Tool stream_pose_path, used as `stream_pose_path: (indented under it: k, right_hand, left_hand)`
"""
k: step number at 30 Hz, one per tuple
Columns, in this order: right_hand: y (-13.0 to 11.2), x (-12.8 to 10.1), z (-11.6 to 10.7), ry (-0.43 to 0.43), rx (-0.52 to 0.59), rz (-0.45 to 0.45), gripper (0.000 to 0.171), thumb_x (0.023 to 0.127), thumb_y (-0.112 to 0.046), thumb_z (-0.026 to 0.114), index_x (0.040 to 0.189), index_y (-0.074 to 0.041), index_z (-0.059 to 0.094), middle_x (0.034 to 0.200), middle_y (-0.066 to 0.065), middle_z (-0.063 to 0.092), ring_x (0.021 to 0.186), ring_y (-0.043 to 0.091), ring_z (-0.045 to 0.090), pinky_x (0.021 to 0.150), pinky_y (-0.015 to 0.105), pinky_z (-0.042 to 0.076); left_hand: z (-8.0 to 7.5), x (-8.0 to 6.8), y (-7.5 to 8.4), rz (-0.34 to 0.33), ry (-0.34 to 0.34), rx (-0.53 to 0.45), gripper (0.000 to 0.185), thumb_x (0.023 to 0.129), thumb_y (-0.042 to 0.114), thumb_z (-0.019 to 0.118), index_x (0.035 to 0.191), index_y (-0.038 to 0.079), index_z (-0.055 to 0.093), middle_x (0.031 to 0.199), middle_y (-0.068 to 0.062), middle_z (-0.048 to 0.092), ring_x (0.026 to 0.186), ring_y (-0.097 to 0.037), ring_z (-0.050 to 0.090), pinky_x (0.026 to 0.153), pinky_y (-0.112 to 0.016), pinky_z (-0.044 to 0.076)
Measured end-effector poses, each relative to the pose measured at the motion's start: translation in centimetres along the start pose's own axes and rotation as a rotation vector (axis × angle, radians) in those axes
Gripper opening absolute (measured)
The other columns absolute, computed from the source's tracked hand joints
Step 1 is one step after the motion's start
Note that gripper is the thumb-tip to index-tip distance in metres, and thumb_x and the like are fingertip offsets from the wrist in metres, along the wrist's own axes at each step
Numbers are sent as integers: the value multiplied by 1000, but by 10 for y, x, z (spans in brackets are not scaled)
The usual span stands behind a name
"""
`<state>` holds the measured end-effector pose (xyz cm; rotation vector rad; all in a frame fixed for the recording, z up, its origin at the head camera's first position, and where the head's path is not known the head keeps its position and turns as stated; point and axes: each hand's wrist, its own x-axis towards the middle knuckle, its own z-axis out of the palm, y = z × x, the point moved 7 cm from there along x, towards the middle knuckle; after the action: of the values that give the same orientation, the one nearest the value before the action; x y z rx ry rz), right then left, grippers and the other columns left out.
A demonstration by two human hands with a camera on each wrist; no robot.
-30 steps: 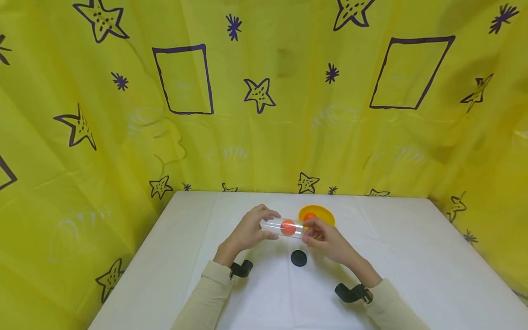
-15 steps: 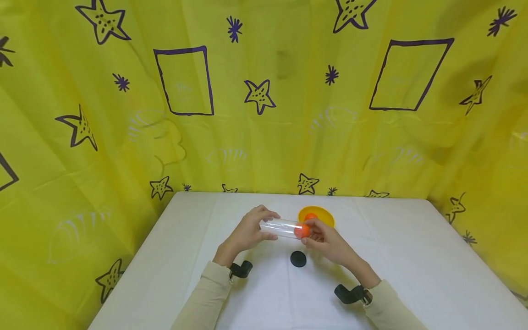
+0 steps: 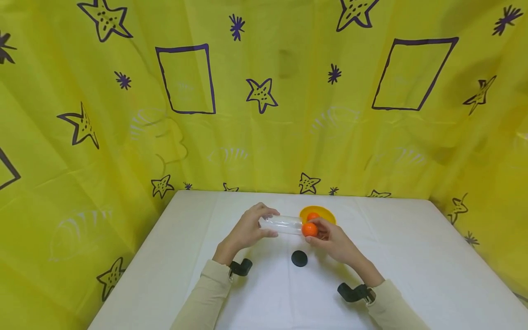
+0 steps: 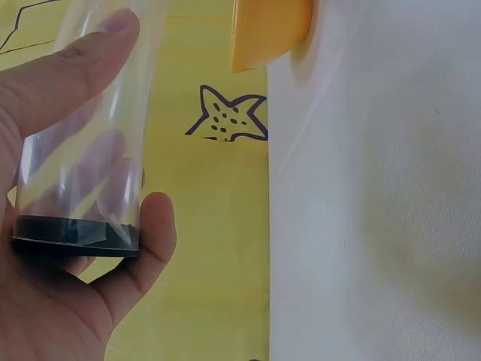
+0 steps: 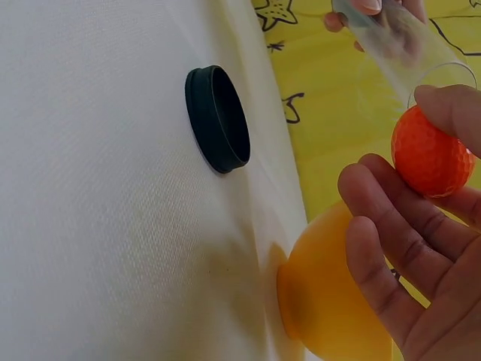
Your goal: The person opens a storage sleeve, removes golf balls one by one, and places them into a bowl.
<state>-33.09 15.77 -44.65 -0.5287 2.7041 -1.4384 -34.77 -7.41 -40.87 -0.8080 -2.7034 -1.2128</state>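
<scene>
**Orange ball at the open mouth of the clear tube**

Orange and dimpled, the ball sits pinched between the thumb and fingertips of our right hand, just at the open end of the clear plastic tube. In the right wrist view the ball lies right beside the tube's rim, touching it or very nearly so; we cannot tell which.

We hold the tube above the table, its long axis running roughly left to right, near level. Our left hand grips the far end, fingers and thumb curled round the wall, and the left wrist view shows a black cap closing that end. So the open mouth points toward the right hand, and the ball lies on the tube's axis, on the side away from the left grip.

Behind the right hand stands a yellow bowl with a second orange ball in it. A loose black lid lies flat on the white tablecloth, nearer us, below the ball.
</scene>
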Motion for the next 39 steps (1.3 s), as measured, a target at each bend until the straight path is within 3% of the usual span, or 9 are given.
stream_pose_path:
  k: [7,16,31,39]
  right_hand:
    - [1,0,-7,32,-1,-34,45,92,-23,77,128,-2,60,115,15,69,95,22,64,81,23,54]
    - [2,-1,-18,64,-6,-40,41,93,-18,76,127,-4,59,112,13,69,94,20,63,79,24,53]
    - [5,0,-36,96,-23,3,45,95,-29,74,131,-7,55,119,17,71,98,24,67,78,23,55]
    - [11,-1,-44,136,-86,19,50,95,-33,74,135,-10,57,112,12,67,90,22,60,70,24,53]
  left_hand:
    - [-1,0,1,8,6,7,48,80,19,88,124,17,70,110,-3,63,105,-21,59,82,-28,49]
    - [1,1,-1,3,-5,-13,50,82,22,87,127,13,68,117,-13,64,111,-37,62,83,-32,50]
    - [1,1,-2,-28,-6,3,53,81,24,88,128,10,68,120,-14,66,109,-36,62,85,-36,52]
    - [1,0,-1,-20,-12,20,53,80,24,89,126,9,68,119,-15,68,106,-34,63,85,-35,51]
